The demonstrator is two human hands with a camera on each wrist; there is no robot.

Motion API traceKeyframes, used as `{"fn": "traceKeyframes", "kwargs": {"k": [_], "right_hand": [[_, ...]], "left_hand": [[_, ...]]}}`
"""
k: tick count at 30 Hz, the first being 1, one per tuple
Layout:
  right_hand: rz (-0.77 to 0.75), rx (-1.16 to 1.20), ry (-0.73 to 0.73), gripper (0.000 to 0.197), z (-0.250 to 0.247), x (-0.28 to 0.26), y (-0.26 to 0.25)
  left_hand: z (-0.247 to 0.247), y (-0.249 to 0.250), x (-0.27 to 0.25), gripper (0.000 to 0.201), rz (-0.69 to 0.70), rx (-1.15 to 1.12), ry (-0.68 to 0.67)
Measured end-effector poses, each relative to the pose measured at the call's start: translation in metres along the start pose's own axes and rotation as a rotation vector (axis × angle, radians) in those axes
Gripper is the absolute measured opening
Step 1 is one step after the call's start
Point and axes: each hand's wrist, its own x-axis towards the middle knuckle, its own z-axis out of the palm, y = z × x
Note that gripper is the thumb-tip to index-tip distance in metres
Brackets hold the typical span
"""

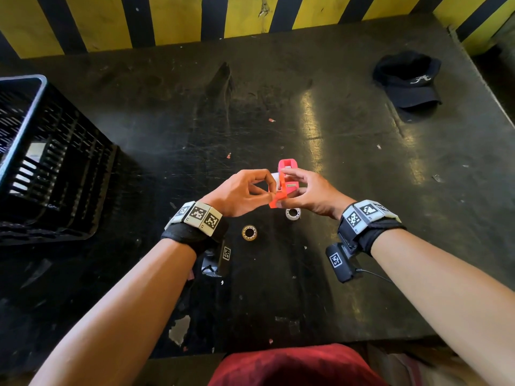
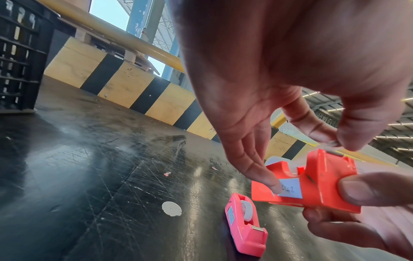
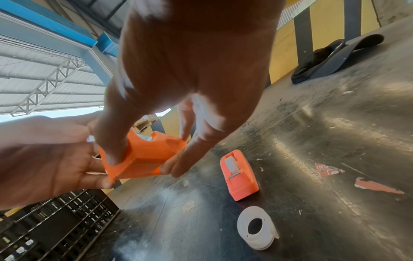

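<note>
An orange tape dispenser is held above the dark table between both hands. My right hand grips its base end, thumb on one side and fingers on the other. My left hand pinches thumb and index finger at its cutter end, and another finger touches the white label on its side. What the pinch holds is too small to tell. A second, pink dispenser with a white roll in it lies on the table just beyond the hands.
A white tape roll and a tan one lie on the table near my wrists. A black slatted crate stands at the left. A black cap lies at the back right. A yellow-and-black striped wall borders the far edge.
</note>
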Motion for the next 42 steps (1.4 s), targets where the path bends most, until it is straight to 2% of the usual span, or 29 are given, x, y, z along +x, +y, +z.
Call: {"fn": "traceKeyframes", "kwargs": {"k": [2, 7, 14, 17, 19, 25, 30, 36, 42], "right_hand": [[0.002, 0.0, 0.007, 0.11, 0.001, 0.0, 0.0], [0.009, 0.035, 0.03, 0.092, 0.0, 0.001, 0.004], [-0.006, 0.043, 0.031, 0.097, -0.005, -0.001, 0.002], [-0.007, 0.045, 0.033, 0.097, -0.005, -0.001, 0.0], [-0.005, 0.052, 0.029, 0.097, -0.004, -0.001, -0.001], [-0.013, 0.038, 0.034, 0.111, 0.0, 0.0, -0.004], [-0.002, 0.025, 0.035, 0.097, 0.002, 0.0, -0.003], [0.015, 0.024, 0.035, 0.091, 0.004, -0.002, -0.003], [0.01, 0.038, 0.039, 0.099, 0.004, -0.001, -0.002]], "left_hand": [[0.0, 0.001, -0.001, 0.009, -0.008, 0.012, -0.003], [0.004, 0.003, 0.001, 0.007, -0.013, 0.039, -0.054], [0.001, 0.001, 0.0, 0.028, -0.019, -0.183, -0.013], [-0.004, 0.001, 0.001, 0.034, -0.06, -0.19, 0.016], [-0.004, 0.002, 0.001, 0.038, -0.034, -0.149, 0.04], [0.0, -0.003, 0.002, 0.017, -0.029, -0.015, 0.104], [0.002, -0.004, 0.001, 0.011, -0.024, 0.01, 0.097], [0.003, -0.003, -0.002, 0.011, -0.047, -0.002, 0.026], [0.005, -0.003, -0.004, 0.016, -0.013, 0.054, 0.001]]}}
